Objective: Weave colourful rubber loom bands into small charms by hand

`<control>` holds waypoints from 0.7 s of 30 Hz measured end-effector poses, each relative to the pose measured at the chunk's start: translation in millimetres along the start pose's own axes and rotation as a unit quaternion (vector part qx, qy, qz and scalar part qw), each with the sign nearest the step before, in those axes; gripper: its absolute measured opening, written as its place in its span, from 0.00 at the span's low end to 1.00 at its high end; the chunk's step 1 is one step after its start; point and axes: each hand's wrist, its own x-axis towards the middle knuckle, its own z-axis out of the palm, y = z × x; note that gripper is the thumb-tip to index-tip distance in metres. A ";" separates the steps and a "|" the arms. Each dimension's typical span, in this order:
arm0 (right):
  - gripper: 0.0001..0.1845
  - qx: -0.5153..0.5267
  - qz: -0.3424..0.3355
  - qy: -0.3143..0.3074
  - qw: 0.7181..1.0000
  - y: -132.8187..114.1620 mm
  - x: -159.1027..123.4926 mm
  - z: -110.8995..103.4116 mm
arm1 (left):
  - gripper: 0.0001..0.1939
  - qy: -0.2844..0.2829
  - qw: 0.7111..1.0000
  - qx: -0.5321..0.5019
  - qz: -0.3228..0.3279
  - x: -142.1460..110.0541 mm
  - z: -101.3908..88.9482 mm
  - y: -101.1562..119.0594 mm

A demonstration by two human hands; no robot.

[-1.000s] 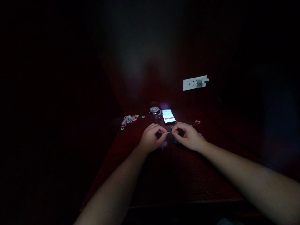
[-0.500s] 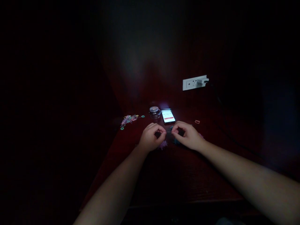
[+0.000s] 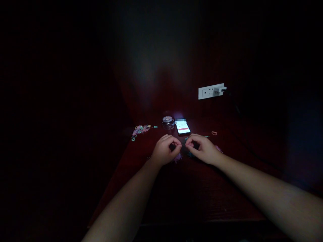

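My left hand [image 3: 165, 151] and my right hand [image 3: 203, 149] face each other above the dark red table, each pinched shut. Between the fingertips runs a thin, pale rubber band [image 3: 183, 145], held at both ends, with only a short stretch showing. Just below my left fingers lies a small heap of purple rubber bands [image 3: 178, 158]. Teal rubber bands [image 3: 190, 154] lie under my right hand, partly covered by it. A few pinkish-purple bands [image 3: 218, 149] peek out beyond my right wrist.
A lit phone [image 3: 183, 128] lies behind the hands, beside a clear lidded jar [image 3: 168, 123]. Mixed coloured bands [image 3: 141, 129] are piled at the table's back left. One orange-pink band [image 3: 214, 133] lies to the right. A wall socket [image 3: 210, 91] holds a plug; the surroundings are very dark.
The gap between my two pinches has narrowed a little, so less of the band shows. The whole view has shifted slightly; the objects on the table stay put.
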 end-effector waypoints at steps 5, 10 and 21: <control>0.02 -0.003 0.002 0.008 1.000 1.1 0.0 0.7 | 0.02 0.004 1.000 0.004 -0.001 0.0 -0.4 -0.4; 0.02 -0.003 0.001 0.011 1.000 2.3 -0.6 0.8 | 0.02 0.007 1.000 0.005 -0.004 -0.5 -0.3 -0.9; 0.07 0.015 0.015 0.006 1.000 0.8 -1.2 1.7 | 0.02 0.004 1.000 0.007 0.004 1.1 -3.4 2.6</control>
